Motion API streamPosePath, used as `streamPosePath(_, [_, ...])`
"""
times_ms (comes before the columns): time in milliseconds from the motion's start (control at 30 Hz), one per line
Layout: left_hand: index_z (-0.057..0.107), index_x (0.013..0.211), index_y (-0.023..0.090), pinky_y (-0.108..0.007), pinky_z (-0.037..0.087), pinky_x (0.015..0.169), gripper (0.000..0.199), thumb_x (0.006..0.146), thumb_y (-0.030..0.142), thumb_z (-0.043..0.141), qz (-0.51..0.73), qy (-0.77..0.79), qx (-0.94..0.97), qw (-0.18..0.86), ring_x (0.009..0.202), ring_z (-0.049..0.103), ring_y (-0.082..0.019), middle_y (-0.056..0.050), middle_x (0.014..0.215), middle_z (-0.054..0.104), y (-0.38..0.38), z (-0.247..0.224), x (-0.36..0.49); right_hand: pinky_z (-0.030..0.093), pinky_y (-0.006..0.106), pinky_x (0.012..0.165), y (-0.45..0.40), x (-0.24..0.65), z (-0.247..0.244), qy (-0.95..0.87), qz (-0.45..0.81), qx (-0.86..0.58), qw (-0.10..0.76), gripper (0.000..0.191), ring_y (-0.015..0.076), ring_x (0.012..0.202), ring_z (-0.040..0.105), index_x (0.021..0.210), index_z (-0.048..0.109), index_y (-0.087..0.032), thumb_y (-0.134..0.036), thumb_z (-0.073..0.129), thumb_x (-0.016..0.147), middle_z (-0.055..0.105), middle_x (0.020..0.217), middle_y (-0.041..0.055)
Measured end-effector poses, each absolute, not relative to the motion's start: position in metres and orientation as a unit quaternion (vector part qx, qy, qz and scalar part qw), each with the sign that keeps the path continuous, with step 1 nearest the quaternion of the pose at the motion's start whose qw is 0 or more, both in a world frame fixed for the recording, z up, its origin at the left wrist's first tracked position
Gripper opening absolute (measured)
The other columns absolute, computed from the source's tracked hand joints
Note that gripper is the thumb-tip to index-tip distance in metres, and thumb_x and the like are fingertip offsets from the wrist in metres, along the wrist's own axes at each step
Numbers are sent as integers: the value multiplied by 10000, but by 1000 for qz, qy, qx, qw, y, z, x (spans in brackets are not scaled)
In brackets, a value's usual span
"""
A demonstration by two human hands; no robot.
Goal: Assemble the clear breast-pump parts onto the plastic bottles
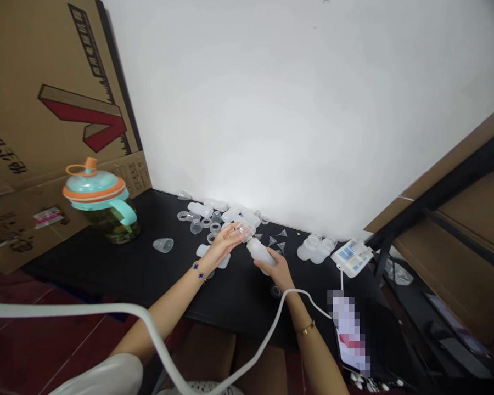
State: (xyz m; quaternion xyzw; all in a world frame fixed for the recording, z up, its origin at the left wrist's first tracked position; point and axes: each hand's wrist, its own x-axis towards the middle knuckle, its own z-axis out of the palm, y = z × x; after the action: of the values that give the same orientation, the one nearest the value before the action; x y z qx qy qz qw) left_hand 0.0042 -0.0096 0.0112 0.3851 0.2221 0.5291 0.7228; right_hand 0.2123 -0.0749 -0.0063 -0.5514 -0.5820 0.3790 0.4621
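Observation:
Over the black table, my left hand (226, 241) is closed on a clear plastic cap (244, 231), held at the mouth of a white bottle. My right hand (276, 266) is wrapped round that white bottle (260, 252), which tilts up to the left. Behind and beside my left hand lie several white bottles (200, 209), clear caps (196, 226) and rings (206, 223). Small clear funnel-shaped pieces (280, 248) rest just beyond my right hand. One more clear cap (163, 245) lies apart on the left.
A pitcher (102, 206) with an orange and teal lid stands on the left by a cardboard box (33, 109). On the right are more bottles (316, 248), a white power strip (352, 257) and a phone (352, 340). A white cable (156, 334) loops across the front.

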Motion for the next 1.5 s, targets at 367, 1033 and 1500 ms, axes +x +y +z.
streamPosePath(367, [664,1116,158,-479,417,1134,473,719,283,888,507,223,412,723,1214,661,-333,-152,1195,745,-10,9,6,514,354,839,-75,213,-6,-580,380,-551,463,486,266,940,667,1113,779,-191,-466,817,713,761,1021,48])
streamPosePath(1033, [680,1128,156,-490,433,1120,469,724,266,890,489,223,425,729,1214,659,-352,-174,1208,740,-8,2,7,506,348,808,-75,212,-5,-582,376,-552,463,488,259,904,662,1099,782,-180,-473,814,711,759,986,48])
streamPosePath(1500, [683,1107,157,-477,440,1114,426,737,239,878,494,225,411,733,1183,678,-327,-160,1174,753,-10,3,8,517,365,820,-76,211,-5,-584,377,-553,459,503,273,921,668,1111,778,-184,-490,810,713,761,1003,53])
